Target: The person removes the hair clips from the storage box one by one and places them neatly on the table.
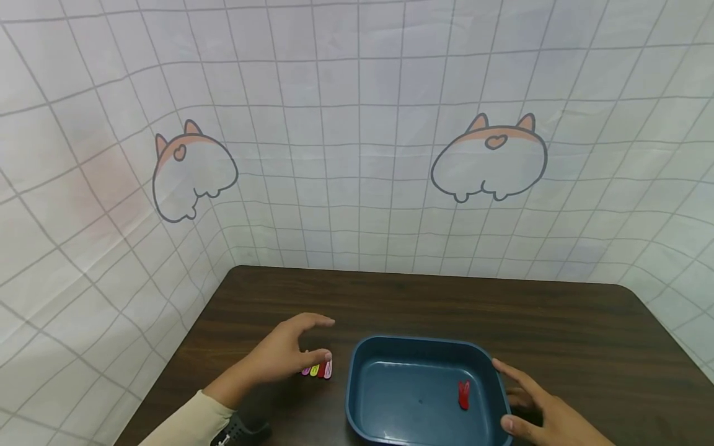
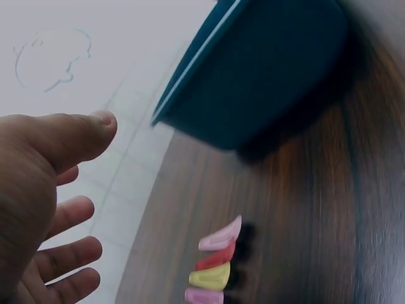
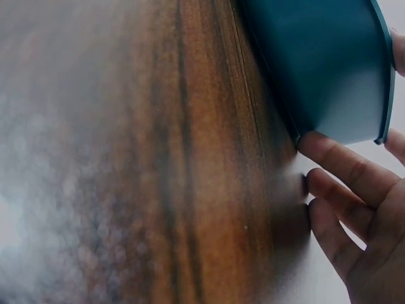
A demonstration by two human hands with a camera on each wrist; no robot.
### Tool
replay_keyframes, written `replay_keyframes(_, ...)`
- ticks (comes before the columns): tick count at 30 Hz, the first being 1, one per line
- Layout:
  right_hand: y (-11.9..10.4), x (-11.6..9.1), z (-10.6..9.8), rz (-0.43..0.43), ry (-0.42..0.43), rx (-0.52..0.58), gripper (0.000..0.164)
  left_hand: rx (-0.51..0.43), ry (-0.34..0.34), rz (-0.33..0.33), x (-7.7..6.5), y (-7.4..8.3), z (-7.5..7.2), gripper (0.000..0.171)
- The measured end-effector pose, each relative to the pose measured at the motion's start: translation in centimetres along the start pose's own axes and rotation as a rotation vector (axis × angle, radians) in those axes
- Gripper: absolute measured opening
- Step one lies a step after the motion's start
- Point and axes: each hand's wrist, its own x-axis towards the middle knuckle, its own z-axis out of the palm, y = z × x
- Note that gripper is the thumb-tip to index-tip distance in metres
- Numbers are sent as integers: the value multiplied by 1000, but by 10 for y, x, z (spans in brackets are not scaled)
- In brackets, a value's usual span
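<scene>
A dark blue rectangular plastic bin (image 1: 413, 341) stands on the table with a red hair clip (image 1: 463, 395) lying inside, toward its right side. Left of the bin several small hair clips lie in a row: a pink clip (image 2: 221, 237), a red clip (image 2: 216, 256), a yellow clip (image 2: 210, 277) and a purplish-pink clip (image 2: 204, 296). Close to that row my left hand (image 1: 284, 350) hovers, thumb and fingers spread apart, holding nothing. My right hand (image 1: 538, 406) rests against the bin's right side, its fingers loosely extended along the rim and outer wall.
The dark wooden table (image 1: 312, 291) has rounded far corners. A white grid-patterned cloth (image 1: 357, 155) with cartoon animal drawings hangs behind and along both sides. A dark strap (image 1: 237, 430) shows on the left wrist.
</scene>
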Motion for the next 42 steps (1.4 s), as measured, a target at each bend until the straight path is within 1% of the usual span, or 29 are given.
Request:
replay_keyframes(4, 1, 0, -1, 8, -7, 19, 75, -22, -32, 18, 5, 11, 6, 57)
replay_keyframes(8, 3, 0, -2, 8, -15, 34, 75, -43, -57, 26, 8, 19, 12, 55)
replay_keyframes(15, 1, 1, -2, 12, -11, 16, 75, -36, -80, 51, 14, 30, 23, 52)
replay_keyframes(20, 0, 0, -2, 7, -2, -3, 75, -20, -103, 92, 18, 40, 30, 54)
replay_keyframes(23, 0, 0, -1, 6, -1, -2, 75, -9, -116, 120, 20, 44, 35, 54)
replay_keyframes(29, 2, -1, 0, -5, -11, 15, 75, -10, -149, 141, 24, 53, 43, 51)
replay_keyframes(33, 2, 0, 1, 3, -7, 9, 75, -1, -168, 153, 26, 59, 46, 50)
replay_keyframes(37, 2, -1, 1, 9, -13, 26, 75, 3, -184, 165, 27, 64, 48, 50)
replay_keyframes(42, 3, -1, 1, -12, -27, 44, 75, 11, -195, 197, 31, 67, 54, 51)
